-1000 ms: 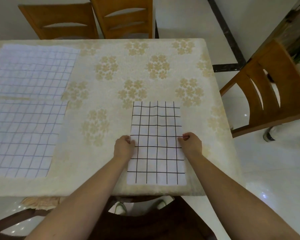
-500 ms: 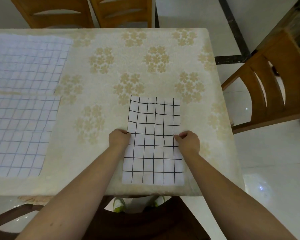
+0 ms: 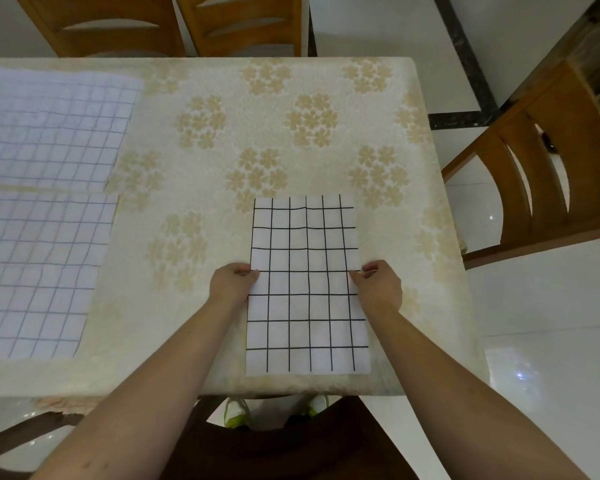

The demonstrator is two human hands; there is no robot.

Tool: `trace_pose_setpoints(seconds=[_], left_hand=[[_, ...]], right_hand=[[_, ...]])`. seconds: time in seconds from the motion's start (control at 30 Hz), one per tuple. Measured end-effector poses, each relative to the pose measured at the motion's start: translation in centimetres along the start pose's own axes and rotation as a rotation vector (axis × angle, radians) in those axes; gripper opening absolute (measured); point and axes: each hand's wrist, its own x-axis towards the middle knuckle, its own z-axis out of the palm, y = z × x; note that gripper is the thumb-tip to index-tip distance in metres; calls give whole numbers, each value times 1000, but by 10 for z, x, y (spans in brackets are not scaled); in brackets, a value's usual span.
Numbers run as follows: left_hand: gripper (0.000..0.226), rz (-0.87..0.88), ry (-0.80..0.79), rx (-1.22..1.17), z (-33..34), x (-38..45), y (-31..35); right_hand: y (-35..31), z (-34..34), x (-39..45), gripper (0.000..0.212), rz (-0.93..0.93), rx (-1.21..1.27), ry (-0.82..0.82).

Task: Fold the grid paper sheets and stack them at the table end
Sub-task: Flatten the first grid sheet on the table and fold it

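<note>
A white sheet with a bold black grid lies flat near the table's front edge, long side pointing away from me. My left hand pinches its left edge about halfway up. My right hand pinches the right edge at the same height. Two larger sheets with fainter grid lines lie unfolded at the left: one at the back left, one at the front left, running out of view.
The table wears a cream cloth with tan flower clusters. Two wooden chairs stand behind the far edge and another wooden chair at the right side. My shoes show below the front edge.
Both hands keep the same hold on the sheet's side edges. The view has shifted slightly; the sheet stays flat in about the same spot.
</note>
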Motion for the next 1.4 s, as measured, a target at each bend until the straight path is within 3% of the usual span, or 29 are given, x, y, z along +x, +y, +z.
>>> trace_pose_setpoints(seconds=[0.47,0.6,0.77,0.97,1.4], left_hand=[[21,-67,-25,-54,-4,-3,-1],[9,-88,-32,-58,-6,-2,-4],[16,-69,-42,-22,-7,-4,-3],[20,-53,-110,-118,-16,-7,-4],[18,-109,-181,-347,-36,-21,-10]], right_hand=[[8,-3,-4,26,15,-39,-27],[0,-3,-4,32,65,-110,-89],[-9,-4,-1,38,117,-116,-191],[-2,-6,0,33,39,108,-137],[4,-9,-11,31,251,474,-334]])
